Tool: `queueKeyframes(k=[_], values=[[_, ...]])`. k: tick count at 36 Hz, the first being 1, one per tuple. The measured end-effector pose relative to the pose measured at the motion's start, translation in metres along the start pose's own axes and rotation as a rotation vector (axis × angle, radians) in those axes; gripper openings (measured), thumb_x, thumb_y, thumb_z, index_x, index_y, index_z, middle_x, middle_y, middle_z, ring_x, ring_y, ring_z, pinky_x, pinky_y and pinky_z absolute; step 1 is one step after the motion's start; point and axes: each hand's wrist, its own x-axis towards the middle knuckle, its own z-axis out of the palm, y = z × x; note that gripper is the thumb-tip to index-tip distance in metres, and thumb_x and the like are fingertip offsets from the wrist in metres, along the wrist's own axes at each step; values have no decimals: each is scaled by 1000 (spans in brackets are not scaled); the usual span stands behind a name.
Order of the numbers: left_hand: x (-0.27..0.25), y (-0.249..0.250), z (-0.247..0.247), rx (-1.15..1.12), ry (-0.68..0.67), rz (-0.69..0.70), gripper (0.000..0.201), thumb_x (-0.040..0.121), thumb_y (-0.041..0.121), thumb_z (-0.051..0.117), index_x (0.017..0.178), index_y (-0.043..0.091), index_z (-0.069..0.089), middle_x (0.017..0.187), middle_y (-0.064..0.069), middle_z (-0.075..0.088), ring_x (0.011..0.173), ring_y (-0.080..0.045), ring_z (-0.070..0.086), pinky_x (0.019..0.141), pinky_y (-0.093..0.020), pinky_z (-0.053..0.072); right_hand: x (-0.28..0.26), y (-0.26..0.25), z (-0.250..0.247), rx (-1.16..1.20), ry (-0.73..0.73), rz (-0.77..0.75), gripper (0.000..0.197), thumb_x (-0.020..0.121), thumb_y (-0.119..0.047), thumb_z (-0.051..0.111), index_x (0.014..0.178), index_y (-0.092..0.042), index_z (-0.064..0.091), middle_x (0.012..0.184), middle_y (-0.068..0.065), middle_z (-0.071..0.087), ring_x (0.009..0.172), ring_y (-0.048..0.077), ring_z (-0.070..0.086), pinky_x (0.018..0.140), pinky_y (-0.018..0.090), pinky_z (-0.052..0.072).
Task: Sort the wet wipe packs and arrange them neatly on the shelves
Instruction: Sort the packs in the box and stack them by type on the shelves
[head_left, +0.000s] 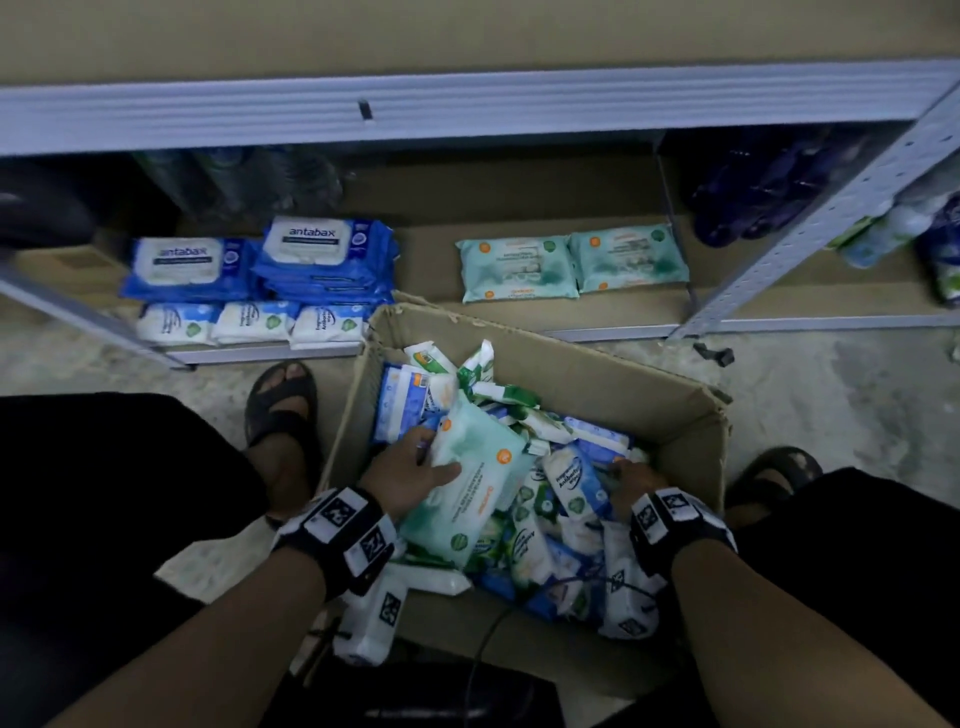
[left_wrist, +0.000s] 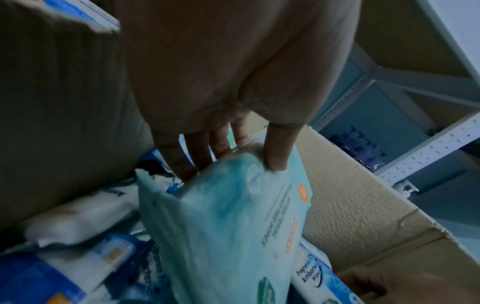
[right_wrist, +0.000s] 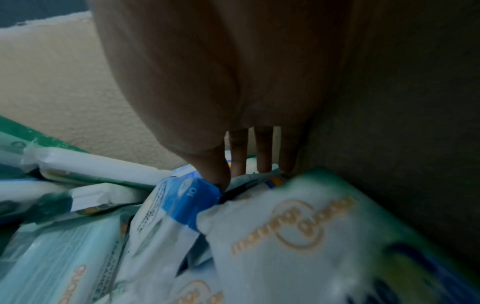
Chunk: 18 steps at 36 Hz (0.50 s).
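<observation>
We are crouching over an open brown cardboard box (head_left: 613, 374) standing on the concrete floor just in front of a grey metal shelf unit (head_left: 467, 104). Our left hand (head_left: 410, 470) is grasping a large pale-teal soft plastic wet wipe pack with orange round marks (head_left: 467, 483), thumb (left_wrist: 276, 148) pressing on its printed face and the other fingers (left_wrist: 200, 152) tucked behind it; the pack is standing tilted on top of the heap inside the box. Our right hand (head_left: 631, 483) is reaching down into the right side of the box, near its wall, with its thumb tip touching a small white-and-blue wipe pack (right_wrist: 179, 205) and the remaining fingers going down behind it; we cannot tell whether it is actually gripping it. A jumble of white, blue and green wipe packs (head_left: 519, 415) is filling the box. On the bottom shelf, blue flip-lid packs (head_left: 322, 260) are lying stacked at the left, with white packs (head_left: 249, 322) lined up in front of them, and two pale-teal packs (head_left: 571, 260) are lying side by side, well apart to the right.
</observation>
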Motion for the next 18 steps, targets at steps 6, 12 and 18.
queueKeyframes(k=[6, 12, 18], values=[[-12, 0, -21, -47, 40, 24, 45, 69, 51, 79, 101, 29, 57, 105, -2, 69, 97, -21, 68, 91, -46, 54, -12, -7, 1, -109, 56, -88, 23, 96, -34, 61, 115, -21, 60, 127, 6, 59, 112, 26, 59, 92, 32, 48], [-15, 7, -24, -27, 84, 35, 27, 88, 31, 71, 110, 21, 59, 109, -3, 68, 98, -22, 66, 92, -39, 53, -29, -6, -2, -110, 136, -99, 20, 90, -41, 66, 80, -30, 53, 106, 0, 66, 101, 22, 62, 85, 29, 51], [-11, 15, -22, 40, 129, -9, 35, 93, 42, 60, 114, 15, 60, 118, -12, 65, 107, -30, 62, 98, -42, 47, -56, -11, -3, -206, 255, -62, 18, 94, -46, 57, 103, -33, 66, 124, 1, 54, 119, 29, 48, 101, 46, 43]])
